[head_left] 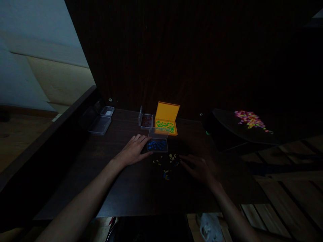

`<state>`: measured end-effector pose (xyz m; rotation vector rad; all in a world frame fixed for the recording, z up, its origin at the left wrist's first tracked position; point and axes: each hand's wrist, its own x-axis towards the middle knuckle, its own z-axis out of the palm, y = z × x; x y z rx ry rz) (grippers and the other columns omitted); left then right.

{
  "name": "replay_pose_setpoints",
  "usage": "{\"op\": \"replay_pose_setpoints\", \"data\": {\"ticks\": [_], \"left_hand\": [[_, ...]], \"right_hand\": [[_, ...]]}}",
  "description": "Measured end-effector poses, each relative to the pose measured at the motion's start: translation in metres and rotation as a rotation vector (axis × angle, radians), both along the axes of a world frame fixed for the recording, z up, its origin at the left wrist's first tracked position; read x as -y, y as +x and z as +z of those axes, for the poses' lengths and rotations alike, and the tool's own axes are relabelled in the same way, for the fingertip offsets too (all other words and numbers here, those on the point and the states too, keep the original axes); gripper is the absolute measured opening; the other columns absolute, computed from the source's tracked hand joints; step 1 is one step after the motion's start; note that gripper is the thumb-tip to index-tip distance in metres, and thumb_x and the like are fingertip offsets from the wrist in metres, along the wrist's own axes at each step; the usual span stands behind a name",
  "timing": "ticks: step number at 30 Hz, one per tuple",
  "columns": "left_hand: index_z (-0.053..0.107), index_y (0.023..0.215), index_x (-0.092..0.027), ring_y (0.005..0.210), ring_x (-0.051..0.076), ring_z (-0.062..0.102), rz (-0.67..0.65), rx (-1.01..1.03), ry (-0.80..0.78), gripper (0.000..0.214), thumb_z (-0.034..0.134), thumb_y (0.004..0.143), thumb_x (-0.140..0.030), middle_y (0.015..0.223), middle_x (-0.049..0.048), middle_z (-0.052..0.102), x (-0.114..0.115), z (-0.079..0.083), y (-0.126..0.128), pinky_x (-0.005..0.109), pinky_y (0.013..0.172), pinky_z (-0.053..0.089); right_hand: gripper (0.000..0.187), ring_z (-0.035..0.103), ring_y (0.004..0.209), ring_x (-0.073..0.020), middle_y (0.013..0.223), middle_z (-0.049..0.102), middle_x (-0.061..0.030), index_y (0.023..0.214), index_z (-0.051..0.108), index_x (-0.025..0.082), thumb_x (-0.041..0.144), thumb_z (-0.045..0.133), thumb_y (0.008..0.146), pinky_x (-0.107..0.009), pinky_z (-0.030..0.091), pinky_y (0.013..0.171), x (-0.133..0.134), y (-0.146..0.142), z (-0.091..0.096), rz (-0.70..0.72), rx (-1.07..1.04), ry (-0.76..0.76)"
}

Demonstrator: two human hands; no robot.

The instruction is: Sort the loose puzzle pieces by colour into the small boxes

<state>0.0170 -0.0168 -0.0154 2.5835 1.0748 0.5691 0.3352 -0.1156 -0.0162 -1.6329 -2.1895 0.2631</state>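
Note:
My left hand (pixel 133 149) rests flat on the dark table (pixel 121 188), fingers stretched out, its fingertips touching the left side of a small clear box of blue pieces (pixel 157 145). My right hand (pixel 199 168) lies low on the table in deep shadow, fingers reaching toward a scatter of small yellow and blue pieces (pixel 168 163). Whether those fingers pinch a piece is too dark to see. Behind the blue box stands an open yellow box (pixel 166 121) holding green pieces, lid upright.
A small clear box with dark reddish contents (pixel 146 120) sits left of the yellow box. Two clear lidded cases (pixel 101 121) lie at the table's far left. A round dark surface (pixel 242 131) at right carries a pile of pink and yellow pieces (pixel 249 119). Wooden floor lies around.

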Motion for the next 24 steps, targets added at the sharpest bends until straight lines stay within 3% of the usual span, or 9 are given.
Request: {"op": "replay_pose_setpoints", "data": {"ticks": [3,14,20,24], "left_hand": [[0.047,0.133,-0.019,0.110,0.028,0.052,-0.007,0.008,-0.007,0.052,0.054,0.092,-0.051,0.122,0.0110,0.058,0.000,0.000,0.000,0.043,0.094,0.043],[0.046,0.134,-0.021,0.110,0.028,0.052,0.004,0.009,0.003,0.052,0.052,0.093,-0.052,0.122,0.0097,0.058,0.001,0.000,0.000,0.044,0.095,0.042],[0.046,0.134,-0.019,0.111,0.029,0.051,-0.003,0.000,-0.013,0.053,0.053,0.093,-0.051,0.124,0.0107,0.058,0.001,0.002,0.000,0.043,0.095,0.042],[0.046,0.134,-0.021,0.111,0.028,0.052,-0.003,0.009,-0.008,0.052,0.054,0.093,-0.051,0.125,0.0100,0.058,0.000,0.002,-0.001,0.043,0.095,0.043]], "right_hand": [[0.029,0.070,0.099,-0.0251,0.106,0.074,-0.0075,0.110,0.072,0.025,0.042,0.063,0.088,-0.038,0.059,0.085,0.002,-0.003,0.000,-0.008,-0.012,-0.027],[0.028,0.062,0.068,-0.0142,0.090,0.068,-0.0059,0.099,0.070,0.021,0.045,0.057,0.092,-0.026,0.053,0.064,-0.012,-0.003,0.002,0.020,-0.124,-0.093],[0.026,0.062,0.072,-0.0151,0.093,0.067,-0.0065,0.099,0.069,0.020,0.041,0.055,0.093,-0.027,0.052,0.067,-0.028,-0.009,0.003,0.074,-0.188,-0.074],[0.023,0.064,0.075,-0.0172,0.084,0.067,-0.0061,0.088,0.067,0.021,0.038,0.053,0.094,-0.029,0.053,0.069,-0.022,-0.012,0.003,0.040,-0.250,-0.016]]}}
